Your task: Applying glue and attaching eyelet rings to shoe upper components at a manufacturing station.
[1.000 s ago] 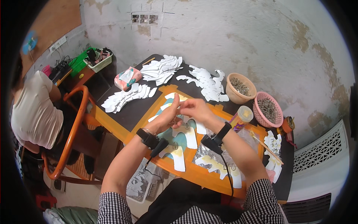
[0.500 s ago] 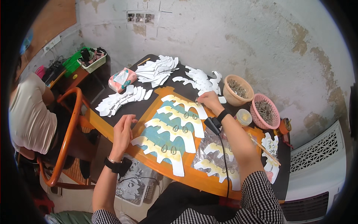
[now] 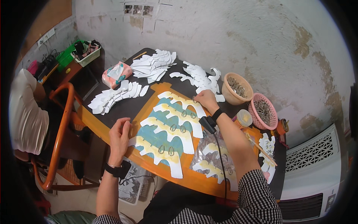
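Note:
At the far end of the farthest white scalloped cut-out (image 3: 186,103), my right hand (image 3: 206,100) pinches a small oval metal loop (image 3: 194,99). My left hand (image 3: 119,137) hovers by the near left edge of the work area, fingers curled together; whatever is between them I cannot make out. Several cut-outs with yellowish smears lie in a slanting row on a blue-green sheet (image 3: 172,136). Pairs of metal loops rest on the nearer ones, such as this loop (image 3: 171,150) on the nearest cut-out (image 3: 158,151).
Stacks of white pieces (image 3: 154,64) and a tissue pack (image 3: 116,74) stand at the back. A beige bowl (image 3: 226,95) and pink basket (image 3: 275,112) hold metal parts. Beside them are a lidded tub (image 3: 244,118) and a stick (image 3: 264,151). Someone sits left, by an orange chair (image 3: 59,138).
The view has shifted slightly. My right hand stays at the farthest cut-out with the loop. My left hand's fingers have curled in a little more.

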Tool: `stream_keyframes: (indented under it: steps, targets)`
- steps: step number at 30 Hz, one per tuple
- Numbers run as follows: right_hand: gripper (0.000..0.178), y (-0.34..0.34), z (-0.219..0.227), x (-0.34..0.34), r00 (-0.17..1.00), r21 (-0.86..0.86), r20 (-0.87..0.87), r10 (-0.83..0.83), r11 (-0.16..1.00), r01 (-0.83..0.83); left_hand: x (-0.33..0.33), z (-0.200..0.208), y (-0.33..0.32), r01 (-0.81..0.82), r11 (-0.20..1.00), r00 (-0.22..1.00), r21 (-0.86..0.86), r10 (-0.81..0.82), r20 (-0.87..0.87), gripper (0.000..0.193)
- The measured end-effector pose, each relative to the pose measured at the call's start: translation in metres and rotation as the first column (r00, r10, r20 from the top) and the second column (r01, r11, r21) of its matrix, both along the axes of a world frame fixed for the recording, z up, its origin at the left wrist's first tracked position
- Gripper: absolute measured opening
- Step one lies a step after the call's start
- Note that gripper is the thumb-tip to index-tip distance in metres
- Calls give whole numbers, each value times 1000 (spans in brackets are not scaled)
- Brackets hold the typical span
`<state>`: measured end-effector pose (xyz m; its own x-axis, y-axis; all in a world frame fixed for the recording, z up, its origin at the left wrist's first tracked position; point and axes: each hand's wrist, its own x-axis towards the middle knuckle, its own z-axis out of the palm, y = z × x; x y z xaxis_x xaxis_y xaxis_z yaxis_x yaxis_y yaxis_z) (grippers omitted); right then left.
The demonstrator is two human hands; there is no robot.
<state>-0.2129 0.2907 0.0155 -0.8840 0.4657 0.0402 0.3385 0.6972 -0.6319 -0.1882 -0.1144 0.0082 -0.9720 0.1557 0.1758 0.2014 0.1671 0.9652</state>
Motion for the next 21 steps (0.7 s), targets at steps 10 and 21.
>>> stream_keyframes:
  steps: [10,21]
  targets:
    - [16,-1,-10,-2,992,-40,-125,15,999,-20,0,2,0,9,1000,1000,-14,-9,-22,21]
    - [9,-5,-11,-3,988,37,-133,73,997,-69,-3,-3,-2,13,1000,1000,-2,-13,-26,21]
